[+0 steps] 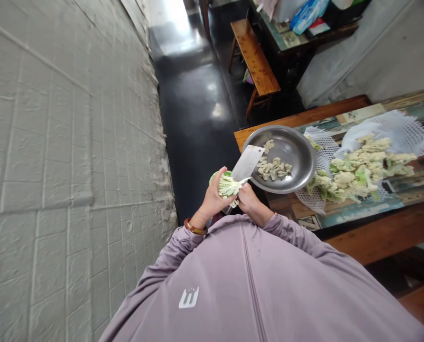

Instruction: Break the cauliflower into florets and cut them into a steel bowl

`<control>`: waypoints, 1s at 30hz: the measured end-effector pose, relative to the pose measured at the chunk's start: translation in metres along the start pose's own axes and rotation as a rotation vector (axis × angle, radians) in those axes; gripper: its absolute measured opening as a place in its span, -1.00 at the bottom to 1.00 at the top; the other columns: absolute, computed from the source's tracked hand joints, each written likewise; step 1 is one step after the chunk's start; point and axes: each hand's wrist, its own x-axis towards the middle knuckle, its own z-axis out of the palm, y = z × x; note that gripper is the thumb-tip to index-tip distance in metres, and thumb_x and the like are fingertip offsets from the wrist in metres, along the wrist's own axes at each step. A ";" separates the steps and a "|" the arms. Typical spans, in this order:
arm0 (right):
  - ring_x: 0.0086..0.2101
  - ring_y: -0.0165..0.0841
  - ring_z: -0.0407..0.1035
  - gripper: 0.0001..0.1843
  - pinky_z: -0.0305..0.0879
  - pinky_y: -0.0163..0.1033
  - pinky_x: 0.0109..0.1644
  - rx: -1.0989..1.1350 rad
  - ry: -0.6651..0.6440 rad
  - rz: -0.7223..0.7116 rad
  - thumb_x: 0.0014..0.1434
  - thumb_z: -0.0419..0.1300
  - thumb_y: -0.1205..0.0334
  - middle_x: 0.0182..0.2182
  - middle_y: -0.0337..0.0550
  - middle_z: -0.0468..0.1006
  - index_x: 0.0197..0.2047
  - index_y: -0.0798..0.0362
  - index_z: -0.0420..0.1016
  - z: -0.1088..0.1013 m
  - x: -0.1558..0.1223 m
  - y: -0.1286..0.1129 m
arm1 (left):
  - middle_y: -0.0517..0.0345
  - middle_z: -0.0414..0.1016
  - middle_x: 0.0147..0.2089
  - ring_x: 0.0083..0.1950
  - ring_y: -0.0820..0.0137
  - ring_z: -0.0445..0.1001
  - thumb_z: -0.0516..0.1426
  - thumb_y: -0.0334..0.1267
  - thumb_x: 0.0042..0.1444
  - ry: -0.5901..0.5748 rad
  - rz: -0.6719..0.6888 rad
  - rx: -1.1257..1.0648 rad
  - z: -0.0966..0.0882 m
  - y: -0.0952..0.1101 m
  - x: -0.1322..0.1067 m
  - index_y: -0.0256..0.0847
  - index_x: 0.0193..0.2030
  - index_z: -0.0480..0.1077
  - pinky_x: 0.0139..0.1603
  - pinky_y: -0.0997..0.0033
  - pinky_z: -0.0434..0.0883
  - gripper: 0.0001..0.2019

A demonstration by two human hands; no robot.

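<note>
My left hand (214, 197) is curled around a piece of cauliflower (229, 185), its pale branching stems facing up and a green edge showing at the far side. Closed at the base of a cleaver (246, 162), my right hand (247, 198) sits just right of the left one. The broad blade points up and away, right behind the cauliflower, with its tip over the rim of a steel basin (306, 159). The cauliflower and my hands partly hide the handle. Several cut cauliflower florets (274, 168) lie in the basin.
A heap of cauliflower (361, 164) on white foam netting (404, 128) covers part of the patchwork-patterned table (361, 216). Wooden benches flank this table, one close on my right (386, 232). A textured grey wall (72, 166) rises on my left. Farther off is another bench (256, 59).
</note>
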 end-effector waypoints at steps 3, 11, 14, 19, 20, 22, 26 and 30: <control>-0.13 -0.14 0.56 -0.71 0.52 -0.11 -0.07 -0.021 -0.028 0.031 -0.12 0.37 0.08 -0.35 -0.15 0.66 -0.33 -0.03 0.43 0.018 0.003 0.012 | -0.11 0.28 0.35 0.33 0.09 0.33 0.37 -0.37 -0.18 -0.010 -0.014 0.001 -0.022 -0.008 -0.002 -0.12 0.41 0.14 0.38 0.08 0.24 -0.05; -0.12 -0.11 0.56 -0.70 0.52 -0.07 -0.03 -0.055 0.037 0.068 -0.09 0.37 0.08 -0.35 -0.13 0.66 -0.29 0.00 0.46 0.040 0.018 0.043 | 0.00 0.38 0.15 0.14 0.17 0.43 0.44 -0.32 -0.28 0.008 -0.104 -0.003 -0.059 -0.030 -0.004 -0.09 0.41 0.16 0.28 0.09 0.32 0.04; -0.16 -0.14 0.57 -0.70 0.52 -0.08 -0.05 -0.030 0.052 0.105 -0.06 0.36 0.12 -0.34 -0.12 0.67 -0.24 0.03 0.48 0.042 0.022 0.052 | 0.03 0.41 0.14 0.08 0.24 0.47 0.40 -0.34 -0.21 -0.002 -0.187 -0.080 -0.069 -0.037 -0.001 -0.08 0.41 0.16 0.25 0.14 0.35 -0.01; -0.17 -0.14 0.58 -0.76 0.54 -0.10 -0.09 0.040 0.085 0.191 -0.03 0.34 0.18 -0.36 -0.10 0.67 -0.26 0.05 0.50 0.041 0.028 0.064 | -0.03 0.37 0.23 0.11 0.21 0.47 0.39 -0.35 -0.21 -0.052 -0.239 -0.187 -0.075 -0.048 0.001 -0.09 0.41 0.15 0.23 0.16 0.37 -0.02; -0.17 -0.15 0.58 -0.76 0.54 -0.10 -0.09 0.049 0.087 0.198 -0.03 0.34 0.18 -0.35 -0.11 0.67 -0.26 0.05 0.50 0.040 0.029 0.066 | -0.05 0.36 0.26 0.15 0.19 0.46 0.39 -0.36 -0.21 -0.054 -0.229 -0.187 -0.075 -0.049 0.002 -0.09 0.42 0.14 0.25 0.16 0.36 -0.01; -0.19 -0.15 0.58 -0.77 0.54 -0.11 -0.11 0.054 0.086 0.223 -0.02 0.34 0.17 -0.36 -0.12 0.67 -0.26 0.04 0.50 0.039 0.031 0.069 | -0.06 0.33 0.30 0.22 0.16 0.41 0.39 -0.36 -0.20 -0.061 -0.195 -0.160 -0.075 -0.050 0.002 -0.08 0.42 0.13 0.28 0.14 0.33 -0.02; -0.26 -0.15 0.58 -0.73 0.54 -0.11 -0.16 0.014 0.087 0.269 -0.02 0.36 0.08 -0.44 -0.14 0.64 -0.30 0.04 0.48 0.035 0.035 0.074 | -0.05 0.32 0.29 0.24 0.14 0.39 0.38 -0.38 -0.22 -0.062 -0.119 -0.042 -0.073 -0.048 0.004 -0.07 0.38 0.21 0.31 0.12 0.31 -0.06; -0.32 -0.20 0.56 -0.63 0.51 -0.14 -0.21 -0.041 0.122 0.222 -0.07 0.42 0.03 -0.43 -0.16 0.64 -0.26 0.06 0.50 0.030 0.038 0.074 | 0.00 0.40 0.15 0.11 0.21 0.46 0.40 -0.36 -0.24 -0.008 -0.164 -0.023 -0.071 -0.049 0.007 -0.11 0.34 0.27 0.24 0.16 0.37 -0.10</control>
